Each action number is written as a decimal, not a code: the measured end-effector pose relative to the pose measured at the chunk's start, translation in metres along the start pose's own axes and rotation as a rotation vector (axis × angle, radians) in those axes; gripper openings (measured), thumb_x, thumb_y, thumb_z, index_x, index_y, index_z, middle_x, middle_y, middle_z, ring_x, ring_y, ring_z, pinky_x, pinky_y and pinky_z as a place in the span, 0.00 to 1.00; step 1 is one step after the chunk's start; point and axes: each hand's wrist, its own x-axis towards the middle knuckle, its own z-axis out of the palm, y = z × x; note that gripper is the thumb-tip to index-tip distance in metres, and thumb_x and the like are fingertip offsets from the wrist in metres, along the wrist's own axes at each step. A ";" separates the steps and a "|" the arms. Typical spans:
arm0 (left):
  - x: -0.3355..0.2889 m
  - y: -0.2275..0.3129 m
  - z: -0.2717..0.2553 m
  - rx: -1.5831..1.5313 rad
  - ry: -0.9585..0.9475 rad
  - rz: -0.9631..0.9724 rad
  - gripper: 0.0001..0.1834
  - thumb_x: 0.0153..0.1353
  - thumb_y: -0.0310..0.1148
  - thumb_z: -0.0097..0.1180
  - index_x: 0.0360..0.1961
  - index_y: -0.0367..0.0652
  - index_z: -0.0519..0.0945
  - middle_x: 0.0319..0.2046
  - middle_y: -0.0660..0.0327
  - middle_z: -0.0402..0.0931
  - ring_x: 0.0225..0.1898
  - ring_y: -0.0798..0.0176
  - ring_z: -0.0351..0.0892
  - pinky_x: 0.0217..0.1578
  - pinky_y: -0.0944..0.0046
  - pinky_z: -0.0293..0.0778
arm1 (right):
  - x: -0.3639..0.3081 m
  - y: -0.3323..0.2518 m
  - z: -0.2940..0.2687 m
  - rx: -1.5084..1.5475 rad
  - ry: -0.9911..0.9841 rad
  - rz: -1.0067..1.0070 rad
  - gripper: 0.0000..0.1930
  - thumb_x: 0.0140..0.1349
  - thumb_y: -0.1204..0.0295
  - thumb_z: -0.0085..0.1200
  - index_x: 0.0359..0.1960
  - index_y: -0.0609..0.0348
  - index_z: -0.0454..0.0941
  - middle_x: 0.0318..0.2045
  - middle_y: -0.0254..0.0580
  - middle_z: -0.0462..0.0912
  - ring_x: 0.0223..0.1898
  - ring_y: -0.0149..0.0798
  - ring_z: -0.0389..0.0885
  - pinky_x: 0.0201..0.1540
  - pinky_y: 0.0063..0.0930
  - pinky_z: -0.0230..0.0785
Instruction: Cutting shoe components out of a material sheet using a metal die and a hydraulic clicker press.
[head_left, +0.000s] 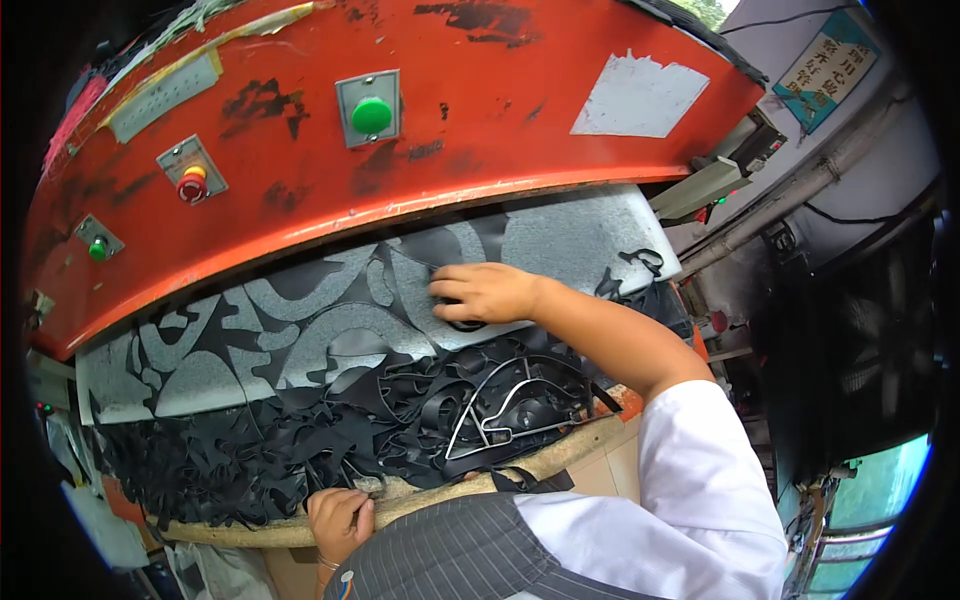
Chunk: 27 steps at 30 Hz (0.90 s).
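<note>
Where the pale board [580, 232] sits under the red machine [290, 150], black sheet [430, 245] slants lengthwise up-right; your right hand [485, 293] and left hand [340, 518] half-curl, holds unclear.

And here's a white sleeve [705, 460], short and loose, its hem sitting well up the arm from the right grip [485, 294], the forearm bare all the way down. Over the white shirt [615, 535] goes a dark grey apron [440, 540], thin pale pinstripes running right across it! Down to the left grip [340, 520]: a thin bracelet [327, 564] just behind it, and near that, a small pale badge [347, 577] on the apron.
</note>
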 end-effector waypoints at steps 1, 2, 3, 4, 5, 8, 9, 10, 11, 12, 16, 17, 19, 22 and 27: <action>0.001 0.000 0.000 0.004 0.011 -0.054 0.09 0.44 0.26 0.67 0.29 0.45 0.82 0.30 0.65 0.79 0.35 0.59 0.78 0.41 0.58 0.69 | -0.009 -0.002 -0.006 0.009 0.001 -0.026 0.13 0.62 0.70 0.46 0.48 0.46 0.76 0.51 0.40 0.74 0.57 0.46 0.73 0.52 0.35 0.73; 0.003 0.001 0.000 0.025 -0.030 -0.020 0.09 0.44 0.26 0.67 0.29 0.45 0.82 0.30 0.65 0.79 0.35 0.59 0.77 0.41 0.59 0.68 | -0.020 -0.006 -0.015 0.032 -0.027 0.023 0.15 0.60 0.71 0.50 0.50 0.47 0.76 0.49 0.41 0.75 0.53 0.45 0.75 0.49 0.37 0.74; 0.005 0.002 0.000 0.045 -0.073 -0.011 0.08 0.44 0.26 0.67 0.29 0.45 0.82 0.30 0.65 0.79 0.34 0.59 0.77 0.40 0.59 0.67 | -0.031 -0.010 -0.023 0.051 -0.028 0.077 0.18 0.58 0.72 0.53 0.51 0.48 0.76 0.46 0.42 0.76 0.49 0.45 0.77 0.47 0.39 0.75; 0.006 0.003 0.000 0.047 -0.067 0.014 0.08 0.44 0.26 0.67 0.29 0.45 0.82 0.30 0.65 0.79 0.34 0.59 0.77 0.40 0.59 0.67 | -0.040 -0.015 -0.029 0.052 -0.054 0.068 0.18 0.58 0.72 0.53 0.51 0.48 0.76 0.46 0.42 0.76 0.49 0.45 0.77 0.47 0.39 0.75; 0.007 0.005 0.000 0.059 -0.061 0.016 0.08 0.44 0.26 0.66 0.28 0.45 0.82 0.29 0.66 0.79 0.34 0.59 0.77 0.40 0.59 0.67 | -0.047 -0.021 -0.033 0.160 -0.038 0.143 0.19 0.54 0.71 0.57 0.50 0.49 0.77 0.45 0.42 0.76 0.46 0.45 0.77 0.45 0.39 0.75; 0.008 0.009 0.002 0.084 -0.047 -0.004 0.07 0.45 0.26 0.66 0.28 0.45 0.81 0.28 0.66 0.78 0.33 0.59 0.76 0.39 0.59 0.66 | -0.047 -0.026 -0.028 0.315 0.067 0.351 0.23 0.45 0.67 0.66 0.46 0.55 0.79 0.39 0.44 0.77 0.41 0.48 0.79 0.42 0.38 0.74; 0.008 0.010 0.003 0.098 -0.045 -0.017 0.07 0.45 0.27 0.66 0.28 0.44 0.81 0.28 0.66 0.78 0.32 0.58 0.75 0.39 0.58 0.66 | -0.039 -0.024 -0.021 0.350 0.155 0.591 0.22 0.47 0.65 0.66 0.46 0.57 0.80 0.38 0.46 0.78 0.41 0.49 0.79 0.43 0.38 0.73; 0.008 0.012 0.003 0.102 -0.035 -0.014 0.07 0.45 0.27 0.66 0.28 0.44 0.81 0.28 0.66 0.78 0.32 0.58 0.75 0.39 0.58 0.66 | -0.029 -0.018 -0.014 0.370 0.262 0.818 0.22 0.48 0.63 0.67 0.45 0.59 0.80 0.37 0.47 0.78 0.40 0.51 0.79 0.43 0.38 0.73; 0.008 0.012 0.004 0.108 -0.037 -0.011 0.07 0.45 0.27 0.66 0.27 0.44 0.81 0.28 0.65 0.78 0.32 0.58 0.75 0.39 0.58 0.66 | -0.017 -0.012 -0.005 0.353 0.311 0.915 0.22 0.49 0.62 0.67 0.44 0.61 0.80 0.36 0.49 0.78 0.40 0.52 0.79 0.43 0.38 0.73; 0.008 0.013 0.004 0.117 -0.045 -0.019 0.07 0.45 0.27 0.65 0.27 0.44 0.81 0.27 0.65 0.78 0.32 0.58 0.75 0.39 0.58 0.66 | -0.004 -0.005 0.003 0.330 0.382 0.992 0.23 0.50 0.60 0.67 0.43 0.62 0.81 0.35 0.50 0.78 0.39 0.53 0.79 0.44 0.38 0.73; 0.005 0.015 0.003 0.124 -0.035 -0.025 0.07 0.46 0.27 0.65 0.28 0.45 0.81 0.28 0.65 0.78 0.33 0.58 0.75 0.40 0.58 0.67 | 0.026 0.010 0.034 0.111 0.352 1.070 0.22 0.50 0.60 0.66 0.43 0.61 0.82 0.37 0.48 0.79 0.45 0.50 0.77 0.48 0.38 0.71; 0.004 0.015 0.003 0.125 -0.022 -0.003 0.07 0.46 0.27 0.65 0.28 0.45 0.81 0.28 0.65 0.78 0.33 0.58 0.75 0.40 0.58 0.67 | 0.027 0.010 0.041 0.128 0.317 1.101 0.23 0.50 0.60 0.66 0.47 0.59 0.81 0.40 0.49 0.79 0.47 0.50 0.75 0.50 0.39 0.70; 0.002 0.013 0.004 0.138 -0.042 -0.023 0.07 0.46 0.27 0.65 0.27 0.45 0.81 0.29 0.66 0.78 0.33 0.59 0.75 0.40 0.58 0.67 | 0.020 0.007 0.051 0.118 0.357 1.038 0.25 0.51 0.59 0.66 0.51 0.56 0.79 0.43 0.49 0.79 0.49 0.51 0.74 0.52 0.41 0.68; -0.002 0.007 0.005 0.128 -0.035 0.013 0.07 0.45 0.27 0.66 0.27 0.45 0.81 0.29 0.67 0.78 0.33 0.59 0.76 0.39 0.59 0.67 | 0.002 0.005 0.063 0.199 0.457 0.937 0.30 0.52 0.60 0.66 0.58 0.50 0.76 0.47 0.49 0.78 0.51 0.52 0.73 0.55 0.43 0.66; 0.002 0.002 -0.003 -0.037 0.056 -0.011 0.06 0.46 0.24 0.65 0.27 0.42 0.81 0.29 0.63 0.79 0.32 0.57 0.77 0.37 0.59 0.71 | -0.010 0.003 0.070 0.225 0.486 0.910 0.33 0.52 0.60 0.68 0.62 0.43 0.73 0.49 0.50 0.78 0.51 0.51 0.74 0.54 0.39 0.68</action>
